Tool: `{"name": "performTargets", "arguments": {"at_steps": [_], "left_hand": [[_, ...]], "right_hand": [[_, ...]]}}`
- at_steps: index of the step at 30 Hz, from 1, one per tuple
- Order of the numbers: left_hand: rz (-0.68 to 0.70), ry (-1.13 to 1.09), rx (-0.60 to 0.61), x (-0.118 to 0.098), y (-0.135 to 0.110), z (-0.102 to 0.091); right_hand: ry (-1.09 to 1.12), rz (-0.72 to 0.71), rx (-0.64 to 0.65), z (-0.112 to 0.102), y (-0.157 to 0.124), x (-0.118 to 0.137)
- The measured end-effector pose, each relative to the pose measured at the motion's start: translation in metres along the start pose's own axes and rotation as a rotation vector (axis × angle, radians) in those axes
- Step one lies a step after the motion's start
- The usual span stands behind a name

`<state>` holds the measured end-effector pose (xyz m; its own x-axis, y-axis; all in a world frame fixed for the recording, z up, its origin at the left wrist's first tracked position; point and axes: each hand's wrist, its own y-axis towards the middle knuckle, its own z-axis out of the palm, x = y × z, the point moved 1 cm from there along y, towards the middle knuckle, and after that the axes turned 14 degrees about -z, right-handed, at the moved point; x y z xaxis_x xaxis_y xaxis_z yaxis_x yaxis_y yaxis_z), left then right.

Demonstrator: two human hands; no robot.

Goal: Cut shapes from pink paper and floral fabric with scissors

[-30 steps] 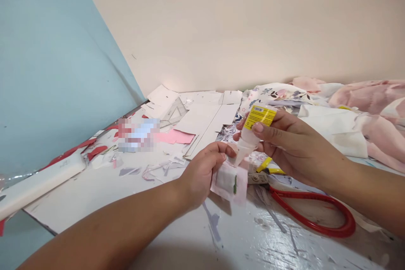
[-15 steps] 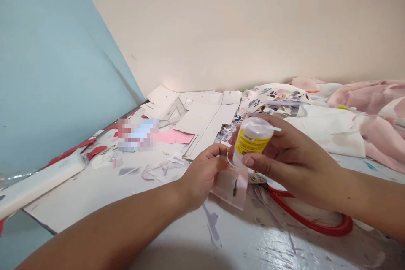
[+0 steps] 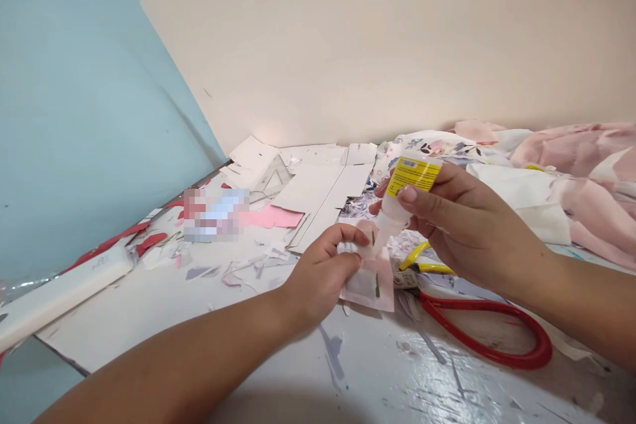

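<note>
My left hand (image 3: 320,275) pinches a small pale pink paper piece (image 3: 370,281) just above the white work surface (image 3: 199,305). My right hand (image 3: 462,225) grips a small glue bottle (image 3: 405,195) with a yellow label, tipped nozzle-down so its tip touches the upper edge of the paper near my left fingertips. Both hands are closed around what they hold. The paper carries a whitish patch and a small green mark.
Red-handled scissors (image 3: 491,334) and a yellow-handled tool (image 3: 422,262) lie under my right wrist. Paper scraps, a pink sheet (image 3: 273,217) and white cards (image 3: 322,189) litter the surface. A large beige board (image 3: 377,46) leans behind; floral fabric (image 3: 546,179) lies at right.
The bottle swung from upright with its base toward me back to nozzle-down on the paper. My left hand shifted the pink paper slightly.
</note>
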<state>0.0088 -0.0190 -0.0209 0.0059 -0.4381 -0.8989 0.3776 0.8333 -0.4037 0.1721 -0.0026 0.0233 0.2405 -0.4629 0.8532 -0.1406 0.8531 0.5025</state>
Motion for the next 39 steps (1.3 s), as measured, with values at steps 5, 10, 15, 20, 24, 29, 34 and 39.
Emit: {"name": "performTargets", "arguments": {"at_steps": [5,10,15,20,24,29,34,39], "left_hand": [[0.020,0.004,-0.004,0.001,-0.001,0.001],[0.023,0.013,0.000,0.001,0.000,-0.001],[0.041,-0.037,0.002,0.002,0.000,0.000],[0.087,-0.062,-0.019,0.001,0.003,-0.002],[0.090,-0.022,-0.112,0.000,0.005,-0.005],[0.103,-0.008,-0.159,0.003,0.007,-0.009],[0.091,0.007,-0.179,0.003,0.007,-0.009],[0.058,-0.035,-0.128,0.001,0.004,-0.006]], "right_hand": [[0.013,-0.049,0.047,0.004,-0.003,0.002],[-0.096,-0.088,0.067,0.008,-0.008,0.004],[-0.238,-0.222,0.147,0.009,-0.015,0.005],[-0.571,-0.630,0.419,0.010,-0.021,0.012],[-0.591,-0.745,0.539,0.011,-0.022,0.015],[-0.488,-0.653,0.258,0.010,-0.025,0.021],[-0.435,-0.580,0.070,0.006,-0.016,0.028],[-0.735,-0.116,0.257,0.000,0.000,0.017]]}}
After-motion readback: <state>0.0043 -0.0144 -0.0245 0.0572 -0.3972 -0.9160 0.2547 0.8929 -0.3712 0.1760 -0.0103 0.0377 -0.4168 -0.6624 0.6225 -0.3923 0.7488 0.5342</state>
